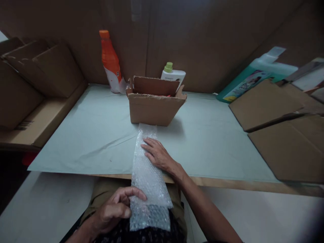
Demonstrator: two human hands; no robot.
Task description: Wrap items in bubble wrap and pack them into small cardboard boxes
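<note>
A long strip of clear bubble wrap runs from the foot of a small cardboard box over the table's front edge toward my lap. My right hand lies flat on its upper part, fingers stretched out to the left. At the lower left edge of the strip, my left hand grips it, the index finger on top and the thumb by the edge; its other fingers are partly hidden. The box stands upright with its top flaps up, and a bit of something red shows inside.
Along the back wall stand an orange bottle and a white bottle with a green cap. A teal jug leans at the right beside cardboard pieces. Open cardboard boxes sit at the left. A pale cloth covers the table.
</note>
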